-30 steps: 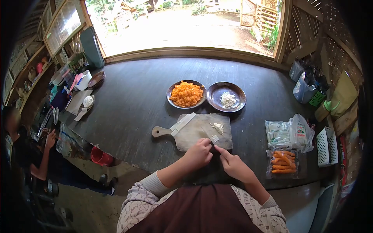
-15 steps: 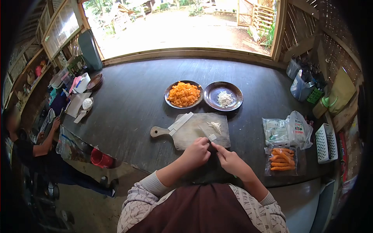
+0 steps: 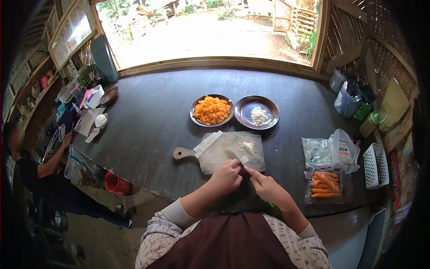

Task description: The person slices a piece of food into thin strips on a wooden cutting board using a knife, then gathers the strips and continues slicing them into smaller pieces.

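Working at the near edge of the cutting board (image 3: 224,152), the person has both hands close together over a small white piece (image 3: 244,159) at about 5 o'clock on the board. The left hand (image 3: 226,177) is curled into a loose fist with its fingertips pinching down beside that piece; the right hand (image 3: 268,188) points its forefinger in toward it from 4 o'clock, and a knife seems to lie under it, though I cannot make out the blade or say for sure what that grip holds. Compared with a second ago almost nothing has shifted: the hands have stayed in the same spot and the white piece has not moved, so the fine cutting looks to be going on in small strokes, not finishing. A little heap of white shreds (image 3: 248,146) sits just beyond at 1 o'clock on the board, and long pale strips (image 3: 207,141) lie at 11 o'clock. Farther up the dark table (image 3: 148,112) stand a plate of orange shreds (image 3: 211,110) and a plate of white shreds (image 3: 260,114). A bag of carrots (image 3: 323,186) rests at 3 o'clock. Another person (image 3: 31,166) crouches off at 9 o'clock, below table level.
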Demonstrator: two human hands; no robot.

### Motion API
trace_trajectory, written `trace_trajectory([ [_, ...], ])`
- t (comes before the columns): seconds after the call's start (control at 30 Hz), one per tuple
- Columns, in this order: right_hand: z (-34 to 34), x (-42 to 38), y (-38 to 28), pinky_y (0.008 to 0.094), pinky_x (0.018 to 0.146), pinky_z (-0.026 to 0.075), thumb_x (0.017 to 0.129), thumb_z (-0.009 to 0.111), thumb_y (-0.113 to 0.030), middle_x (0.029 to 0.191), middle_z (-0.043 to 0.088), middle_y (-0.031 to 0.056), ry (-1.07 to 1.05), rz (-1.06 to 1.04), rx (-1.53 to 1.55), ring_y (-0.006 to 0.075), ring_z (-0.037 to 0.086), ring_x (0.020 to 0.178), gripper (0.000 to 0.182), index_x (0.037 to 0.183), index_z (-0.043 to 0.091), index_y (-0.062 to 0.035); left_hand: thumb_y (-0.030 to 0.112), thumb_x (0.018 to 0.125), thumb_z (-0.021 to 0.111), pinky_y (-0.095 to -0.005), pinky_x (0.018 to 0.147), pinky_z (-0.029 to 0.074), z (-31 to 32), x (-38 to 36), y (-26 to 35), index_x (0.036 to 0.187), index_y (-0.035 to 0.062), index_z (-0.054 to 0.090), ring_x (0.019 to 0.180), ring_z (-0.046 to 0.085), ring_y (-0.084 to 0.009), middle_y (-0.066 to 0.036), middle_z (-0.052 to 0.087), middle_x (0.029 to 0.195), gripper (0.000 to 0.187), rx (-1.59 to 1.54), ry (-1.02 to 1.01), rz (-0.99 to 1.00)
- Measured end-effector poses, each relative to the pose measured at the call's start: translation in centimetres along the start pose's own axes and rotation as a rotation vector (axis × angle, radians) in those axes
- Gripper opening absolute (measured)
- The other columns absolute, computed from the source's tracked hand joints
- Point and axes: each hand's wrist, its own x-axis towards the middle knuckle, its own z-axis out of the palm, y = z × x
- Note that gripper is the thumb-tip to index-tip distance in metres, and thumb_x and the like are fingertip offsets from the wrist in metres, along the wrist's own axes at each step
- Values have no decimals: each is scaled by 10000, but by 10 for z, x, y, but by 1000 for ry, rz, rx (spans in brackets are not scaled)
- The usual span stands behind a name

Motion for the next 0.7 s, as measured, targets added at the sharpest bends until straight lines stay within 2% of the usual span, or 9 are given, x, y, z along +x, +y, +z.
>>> trace_trajectory([
  [0.17,-1,-6,1,434,829,478,962,424,-198,970,621,306,-31,59,31,442,619,913,422,1383,437,-188,114,762,583,-413,903,449,1,0,-2,878,-68,616,1014,540,-363,-208,568,1016,219,-11,-21,-6],
  [0.23,8,2,15,431,820,481,961,425,-201,954,622,307,68,-125,1,447,622,896,425,1385,436,-190,116,762,586,-413,899,450,2,0,-3,867,-67,615,1009,543,-363,-212,569,1017,213,-2,-1,1],
  [0.37,10,7,13,437,802,485,959,427,-201,922,622,311,42,-77,-52,445,627,874,427,1386,436,-192,118,764,585,-415,899,449,1,-1,1,863,-67,614,1000,548,-364,-215,572,1014,212,-2,-1,-19],
  [0.43,8,5,16,455,755,493,956,434,-195,845,617,314,76,-162,-68,441,634,807,435,1391,426,-193,118,766,581,-416,898,450,1,-1,1,855,-64,612,990,552,-367,-214,575,1008,205,-6,51,17],
  [0.53,2,-8,4,457,719,496,953,440,-191,805,607,315,14,-52,-57,436,637,767,432,1386,431,-189,117,769,576,-416,900,452,-1,-1,1,854,-66,614,989,553,-370,-214,577,1010,205,-10,-1,-26],
  [0.63,12,0,16,442,703,499,956,439,-192,801,603,315,83,-140,-75,433,638,745,426,1382,437,-188,115,768,575,-417,898,454,0,-1,0,853,-67,616,989,552,-372,-215,579,1011,205,-11,-1,-21],
  [0.7,11,5,10,435,708,499,956,438,-192,812,605,314,67,-108,-79,430,640,750,426,1381,439,-187,113,767,574,-417,900,454,-1,0,2,853,-69,616,994,552,-371,-218,579,1013,206,-23,-2,-36],
])
